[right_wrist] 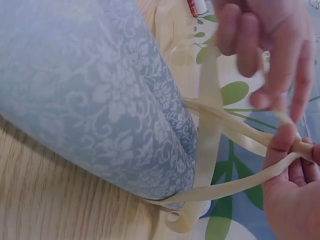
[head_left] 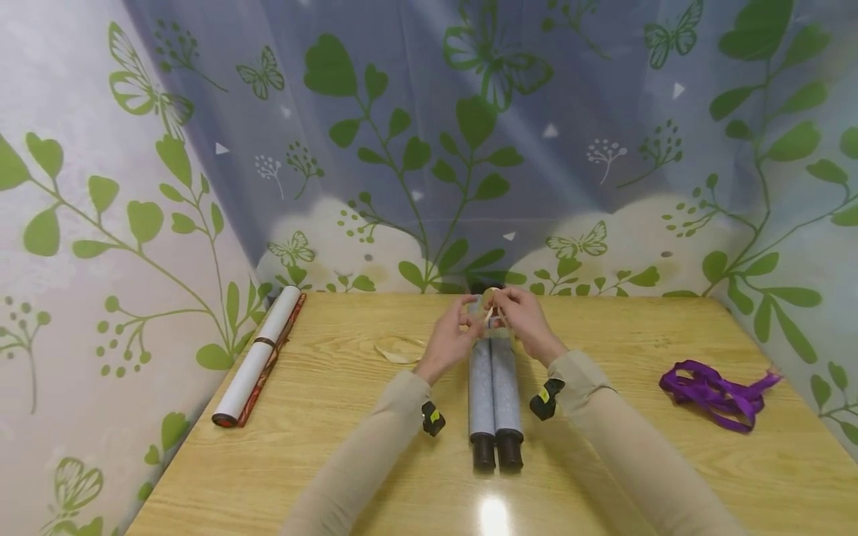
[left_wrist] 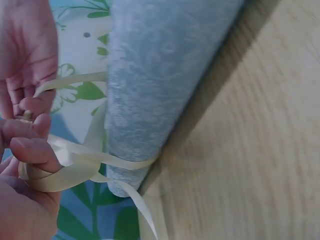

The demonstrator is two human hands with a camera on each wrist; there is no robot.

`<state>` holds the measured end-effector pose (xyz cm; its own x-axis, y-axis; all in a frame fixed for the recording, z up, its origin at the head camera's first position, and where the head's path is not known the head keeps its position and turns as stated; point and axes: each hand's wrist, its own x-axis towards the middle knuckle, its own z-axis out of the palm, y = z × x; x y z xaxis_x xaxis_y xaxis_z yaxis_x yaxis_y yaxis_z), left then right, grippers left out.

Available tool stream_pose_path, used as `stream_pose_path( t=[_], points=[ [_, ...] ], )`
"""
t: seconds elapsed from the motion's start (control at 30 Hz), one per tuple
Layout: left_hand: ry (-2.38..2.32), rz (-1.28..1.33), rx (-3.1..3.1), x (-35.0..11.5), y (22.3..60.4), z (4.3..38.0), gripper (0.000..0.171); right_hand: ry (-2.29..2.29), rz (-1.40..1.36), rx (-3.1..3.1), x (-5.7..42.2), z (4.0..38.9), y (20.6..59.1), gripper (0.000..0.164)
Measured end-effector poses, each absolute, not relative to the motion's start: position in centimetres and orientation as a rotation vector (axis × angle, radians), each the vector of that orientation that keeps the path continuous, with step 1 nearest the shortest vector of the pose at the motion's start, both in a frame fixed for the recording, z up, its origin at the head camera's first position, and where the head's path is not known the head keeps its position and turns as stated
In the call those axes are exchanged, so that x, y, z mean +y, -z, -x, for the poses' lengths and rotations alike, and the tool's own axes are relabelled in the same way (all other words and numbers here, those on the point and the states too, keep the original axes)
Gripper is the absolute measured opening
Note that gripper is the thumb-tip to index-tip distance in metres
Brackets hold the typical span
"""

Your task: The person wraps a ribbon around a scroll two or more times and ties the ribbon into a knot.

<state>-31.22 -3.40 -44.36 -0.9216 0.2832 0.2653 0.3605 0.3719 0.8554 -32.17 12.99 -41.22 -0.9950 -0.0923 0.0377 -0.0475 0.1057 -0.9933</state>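
Two rolled scrolls covered in blue-grey floral cloth (head_left: 481, 387) lie side by side on the table, their dark end knobs pointing at me. A cream ribbon (right_wrist: 220, 192) passes around their far end and rises to both hands. My left hand (head_left: 452, 335) holds the ribbon, a loop of it bent around a finger in the left wrist view. Close beside it, my right hand (head_left: 529, 320) pinches ribbon strands between thumb and fingers, as the right wrist view shows. One loose ribbon end hangs down beside the scrolls.
A white rolled scroll (head_left: 261, 353) with a dark band lies at the table's left edge, along a red patterned strip (head_left: 271, 365). A purple ribbon (head_left: 713, 394) is heaped at the right. Cream ribbon (head_left: 400, 350) lies left of the scrolls. Patterned curtains surround the wooden table (head_left: 362, 320).
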Motion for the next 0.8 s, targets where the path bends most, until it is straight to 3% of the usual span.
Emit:
stream_pose_path(
  t=[0.3, 0.6, 0.8],
  points=[
    [1.575, 0.528, -2.616, -2.4, 45.5, 31.7, 0.035, 2.067, 0.238, 2.285, 13.0, 32.0, 41.3, 0.035],
    [1.611, 0.521, -2.582, -2.4, 45.5, 31.5, 0.013, 2.000, 0.361, 2.352, 13.4, 32.0, 41.8, 0.033],
    [1.542, 0.471, -2.546, -2.4, 45.6, 31.7, 0.013, 1.873, 0.339, 2.554, 13.5, 31.8, 41.9, 0.031]
  ],
)
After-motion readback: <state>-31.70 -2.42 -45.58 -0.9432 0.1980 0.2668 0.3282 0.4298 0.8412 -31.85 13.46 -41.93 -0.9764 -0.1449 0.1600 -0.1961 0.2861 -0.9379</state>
